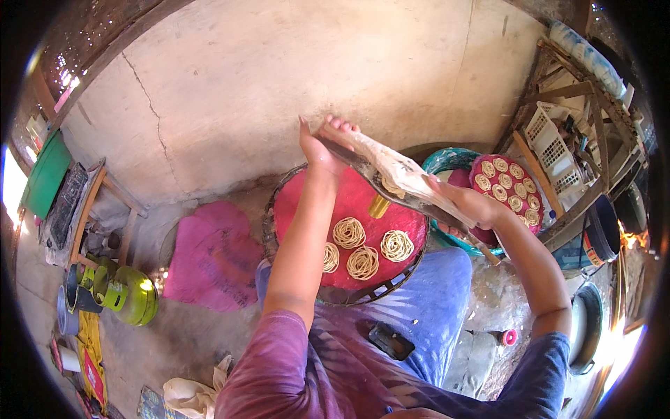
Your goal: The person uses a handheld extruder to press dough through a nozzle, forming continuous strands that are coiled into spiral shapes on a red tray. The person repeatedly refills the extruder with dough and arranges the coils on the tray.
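Both my hands are on a long wooden press (394,166), tilted over a round tray lined with red cloth (300,209). My left hand (322,150) is closed about its far left end, with the thumb sticking up. At the lower right end, my right hand (478,207) grips the wood. A brass cylinder (378,207) hangs below the middle of the press. On the red cloth lie several pale coils of dough strands (362,263). The press hides part of the tray.
To the right, a second red tray (509,185) of coils rests on a teal basin (447,159). A wooden rack (593,126) stands beyond it. Green gas cylinders (132,297) and a pink cloth (213,258) are at left. A phone (391,341) lies on my lap. The wall (314,63) is ahead.
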Available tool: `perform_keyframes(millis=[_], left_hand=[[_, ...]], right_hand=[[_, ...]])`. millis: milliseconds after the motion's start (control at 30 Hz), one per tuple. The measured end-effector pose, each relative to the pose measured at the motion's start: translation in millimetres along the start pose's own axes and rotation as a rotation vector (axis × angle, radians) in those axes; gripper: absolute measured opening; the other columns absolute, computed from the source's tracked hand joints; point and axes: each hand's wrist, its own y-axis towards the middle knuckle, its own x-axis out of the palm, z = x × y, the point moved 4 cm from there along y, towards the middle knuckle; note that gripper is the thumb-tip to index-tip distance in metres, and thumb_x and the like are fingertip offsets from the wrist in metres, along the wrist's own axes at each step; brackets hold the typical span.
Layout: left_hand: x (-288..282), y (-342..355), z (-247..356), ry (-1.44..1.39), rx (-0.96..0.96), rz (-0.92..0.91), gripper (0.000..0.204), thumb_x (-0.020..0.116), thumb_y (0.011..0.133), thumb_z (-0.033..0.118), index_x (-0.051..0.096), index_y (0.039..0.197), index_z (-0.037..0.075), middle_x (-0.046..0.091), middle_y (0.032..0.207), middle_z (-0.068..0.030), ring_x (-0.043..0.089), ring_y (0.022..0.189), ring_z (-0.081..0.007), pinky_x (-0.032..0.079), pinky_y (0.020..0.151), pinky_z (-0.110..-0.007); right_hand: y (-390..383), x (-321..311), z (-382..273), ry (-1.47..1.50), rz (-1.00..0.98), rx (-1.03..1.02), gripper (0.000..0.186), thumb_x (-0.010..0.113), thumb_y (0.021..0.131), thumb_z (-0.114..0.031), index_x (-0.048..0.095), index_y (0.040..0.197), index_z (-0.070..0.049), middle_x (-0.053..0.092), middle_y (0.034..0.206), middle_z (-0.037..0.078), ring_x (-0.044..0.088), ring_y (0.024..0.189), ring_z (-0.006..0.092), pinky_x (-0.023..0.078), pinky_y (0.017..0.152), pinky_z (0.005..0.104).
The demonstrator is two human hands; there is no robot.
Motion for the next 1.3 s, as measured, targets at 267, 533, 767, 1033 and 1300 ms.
perform_keyframes(millis=[267, 533, 767, 1033, 1300], left_hand=[[-62, 21, 8, -0.023, 0.081, 0.158, 0.055, 0.023, 0.098, 0.061, 0.045, 0.08, 0.015, 0.044, 0.07, -0.0002, 0.045, 0.065, -0.0174, 0.041, 0.073, -0.038], [-33, 16, -6, -0.047, 0.061, 0.174, 0.053, 0.019, 0.099, 0.057, 0.044, 0.077, 0.016, 0.043, 0.067, 0.0019, 0.044, 0.063, -0.0163, 0.041, 0.071, -0.037], [-28, 13, 16, -0.005, 0.04, 0.256, 0.054, 0.019, 0.098, 0.058, 0.041, 0.073, 0.015, 0.04, 0.063, 0.0007, 0.039, 0.059, -0.0165, 0.037, 0.066, -0.036], [-31, 9, -34, 0.05, -0.046, 0.226, 0.051, 0.018, 0.101, 0.05, 0.051, 0.085, 0.014, 0.052, 0.074, 0.0015, 0.049, 0.065, -0.0173, 0.043, 0.069, -0.038], [-91, -48, -68, 1.519, -0.503, 0.025, 0.066, 0.037, 0.101, 0.055, 0.039, 0.146, 0.006, 0.064, 0.122, -0.0152, 0.055, 0.12, -0.0251, 0.033, 0.11, -0.039]], right_hand=[[39, 5, -12, -0.237, 0.144, -0.07, 0.085, 0.025, 0.095, -0.074, 0.064, 0.076, 0.0, 0.05, 0.052, 0.006, 0.051, 0.043, 0.0177, 0.041, 0.041, 0.0333], [7, -10, -28, -0.32, 0.239, -0.019, 0.081, 0.028, 0.095, -0.073, 0.063, 0.083, 0.0, 0.052, 0.056, 0.006, 0.055, 0.047, 0.0158, 0.043, 0.04, 0.031], [7, 8, -20, -0.204, 0.176, -0.023, 0.082, 0.033, 0.093, -0.075, 0.064, 0.086, 0.0, 0.052, 0.055, 0.005, 0.053, 0.045, 0.0151, 0.043, 0.041, 0.0316], [0, -12, 3, -0.211, 0.267, 0.026, 0.08, 0.034, 0.093, -0.075, 0.065, 0.101, -0.002, 0.053, 0.061, 0.004, 0.054, 0.051, 0.0144, 0.044, 0.047, 0.0301], [-5, -8, 29, -0.006, 0.246, -0.062, 0.067, 0.038, 0.099, -0.064, 0.063, 0.106, -0.002, 0.05, 0.062, 0.002, 0.05, 0.053, 0.0108, 0.04, 0.046, 0.0286]])
